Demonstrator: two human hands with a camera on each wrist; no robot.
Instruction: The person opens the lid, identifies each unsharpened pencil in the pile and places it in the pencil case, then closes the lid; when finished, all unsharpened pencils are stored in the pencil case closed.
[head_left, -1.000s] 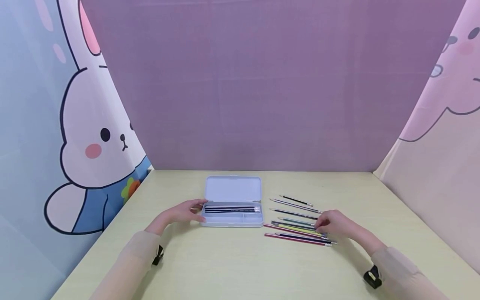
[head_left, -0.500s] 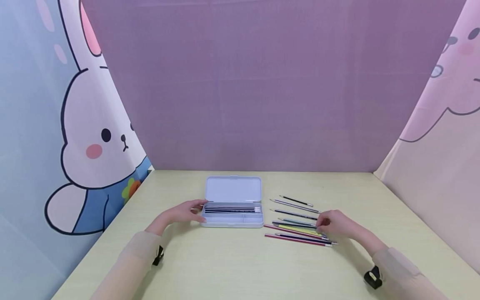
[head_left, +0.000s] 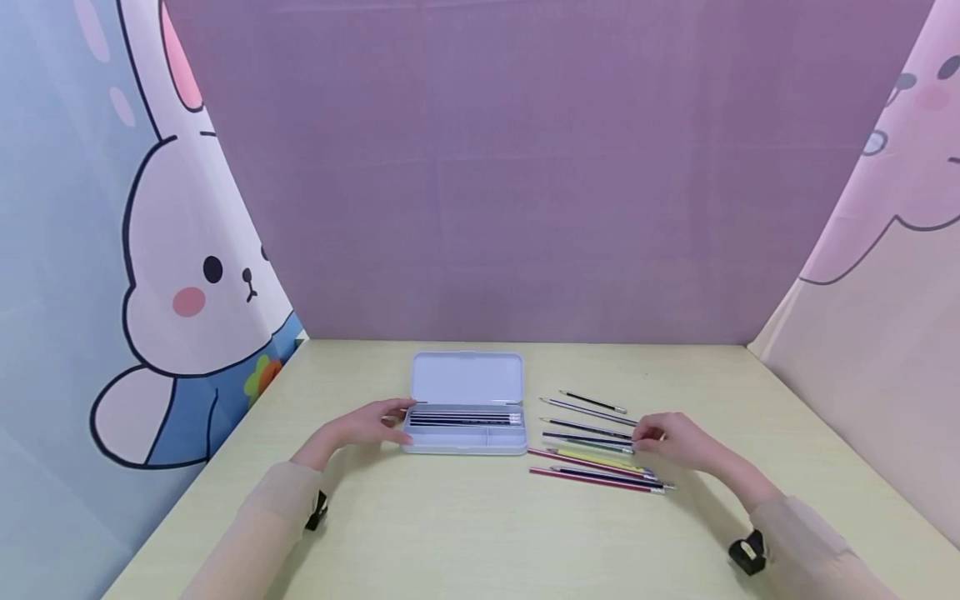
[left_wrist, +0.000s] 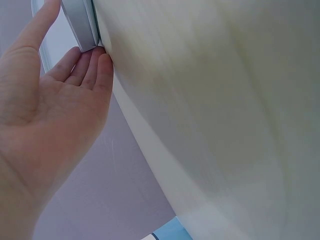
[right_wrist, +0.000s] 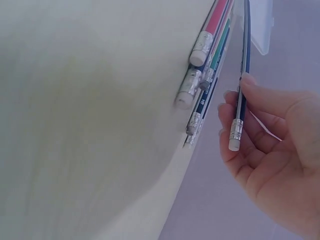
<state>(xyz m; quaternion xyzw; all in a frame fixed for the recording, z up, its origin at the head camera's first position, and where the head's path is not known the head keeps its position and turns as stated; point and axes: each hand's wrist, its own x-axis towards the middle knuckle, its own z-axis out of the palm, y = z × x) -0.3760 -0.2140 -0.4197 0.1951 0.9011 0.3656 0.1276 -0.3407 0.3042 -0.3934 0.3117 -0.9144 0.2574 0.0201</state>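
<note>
In the head view, the white pencil case (head_left: 448, 439) lies with its lid (head_left: 467, 377) raised and several dark pencils (head_left: 459, 418) in its back compartment. My left hand (head_left: 363, 423) holds the case's left end, thumb at the front corner and fingers toward the back; the left wrist view has the fingertips right against the end wall. My right hand (head_left: 675, 439) pinches a dark blue striped pencil (right_wrist: 241, 107) between thumb and fingers near its white eraser. In the right wrist view that pencil is raised apart from the others on the table.
Loose pencils lie right of the case: a yellow one (head_left: 592, 457), a red one (head_left: 585, 479), a short black one (head_left: 592, 401) at the back, and several dark ones. A purple backdrop (head_left: 480, 183) stands behind the table (head_left: 450, 525); printed cloths flank it.
My right hand has drawn the dark blue pencil up from beside the yellow one and shifted it slightly toward the back. My left hand and the case have stayed put.
</note>
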